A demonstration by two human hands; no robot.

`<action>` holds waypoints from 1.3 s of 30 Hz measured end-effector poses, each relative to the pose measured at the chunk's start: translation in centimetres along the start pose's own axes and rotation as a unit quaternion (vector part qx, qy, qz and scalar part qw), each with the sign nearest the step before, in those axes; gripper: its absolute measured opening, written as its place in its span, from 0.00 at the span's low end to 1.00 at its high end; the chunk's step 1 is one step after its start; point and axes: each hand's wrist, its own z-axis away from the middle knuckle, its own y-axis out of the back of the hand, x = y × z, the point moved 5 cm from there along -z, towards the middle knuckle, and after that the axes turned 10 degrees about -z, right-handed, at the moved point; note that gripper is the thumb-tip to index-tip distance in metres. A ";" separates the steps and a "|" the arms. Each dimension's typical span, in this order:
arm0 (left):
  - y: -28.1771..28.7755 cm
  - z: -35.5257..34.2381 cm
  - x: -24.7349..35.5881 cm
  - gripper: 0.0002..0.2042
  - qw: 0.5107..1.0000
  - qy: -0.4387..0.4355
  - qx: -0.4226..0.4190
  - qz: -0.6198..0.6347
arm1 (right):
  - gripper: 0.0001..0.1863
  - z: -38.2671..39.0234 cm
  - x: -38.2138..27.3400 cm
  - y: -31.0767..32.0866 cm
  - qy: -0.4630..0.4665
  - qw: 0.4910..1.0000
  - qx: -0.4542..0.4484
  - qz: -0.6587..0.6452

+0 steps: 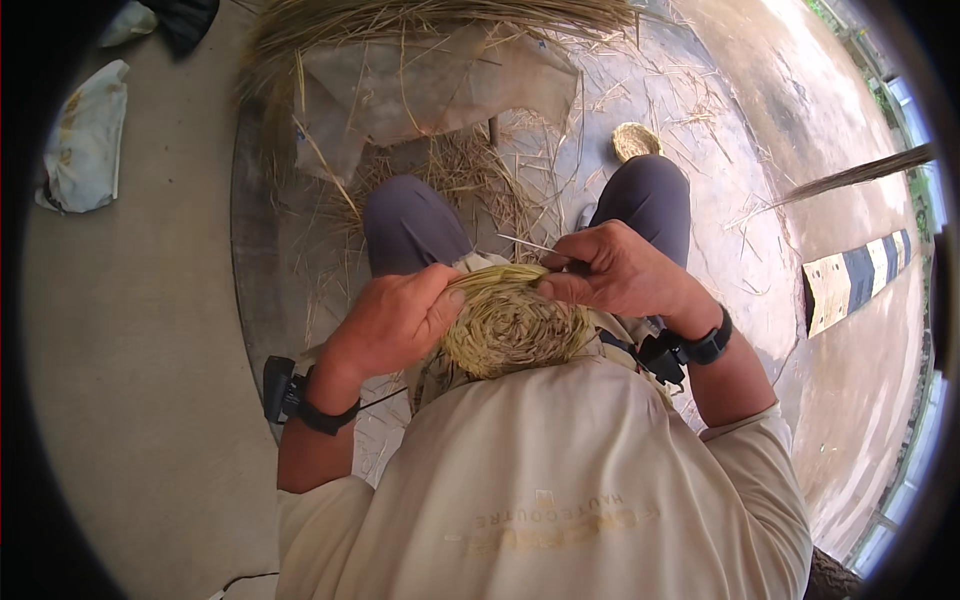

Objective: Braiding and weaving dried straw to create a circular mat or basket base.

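A round woven straw piece point(518, 328) rests at my lap, its coils yellow-green and brown. My left hand point(400, 318) is closed on its left upper edge, thumb on top, gripping a bundle of greenish straw laid along the rim. At the right upper edge, my right hand point(620, 270) is closed in a pinch. A thin pale needle-like rod point(527, 243) sticks out leftward from its fingers, above the straw rim. The rod's other end is hidden in the hand.
A heap of long dry straw point(430, 18) lies on a sheet-covered stand point(440, 85) ahead. Loose straw litters the floor. A small woven basket point(636, 141) sits beyond my right knee. A white sack point(88, 140) lies far left, a broom-like bundle point(860, 172) and a striped barrier point(855, 280) at right.
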 end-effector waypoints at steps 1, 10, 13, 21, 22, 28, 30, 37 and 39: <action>-0.5 0.2 -0.1 0.09 1.000 0.008 0.014 0.007 | 0.15 0.1 0.2 0.0 -0.001 1.000 0.003 0.000; -1.3 -2.3 0.8 0.07 0.998 -0.008 0.052 0.041 | 0.16 0.4 5.6 4.6 0.043 0.863 0.095 -0.495; -1.3 -3.0 1.1 0.08 0.997 -0.042 0.060 0.016 | 0.17 -4.3 3.9 5.0 0.117 0.760 0.156 -0.620; -1.1 -2.9 -1.0 0.18 0.998 0.001 0.016 0.058 | 0.09 -2.5 -6.5 -7.6 0.306 0.930 -0.200 0.039; -1.6 -2.9 -1.5 0.18 0.995 0.024 0.022 0.091 | 0.09 -2.0 -4.8 -8.2 0.239 0.943 -0.233 -0.011; -2.1 -2.5 -2.9 0.12 0.988 0.055 0.053 0.131 | 0.12 -2.2 -2.6 -8.7 0.225 0.939 -0.245 -0.087; -2.4 -2.8 -3.4 0.13 0.988 0.084 0.035 0.122 | 0.12 -1.3 -2.3 -7.1 0.252 0.950 -0.175 -0.052; -2.5 -1.2 -6.6 0.13 0.960 0.170 0.147 0.166 | 0.13 3.8 2.7 3.5 -0.059 0.938 0.289 -0.184; -2.1 -1.2 -6.5 0.12 0.957 0.175 0.174 0.150 | 0.13 5.0 3.6 4.5 -0.047 0.910 0.322 -0.256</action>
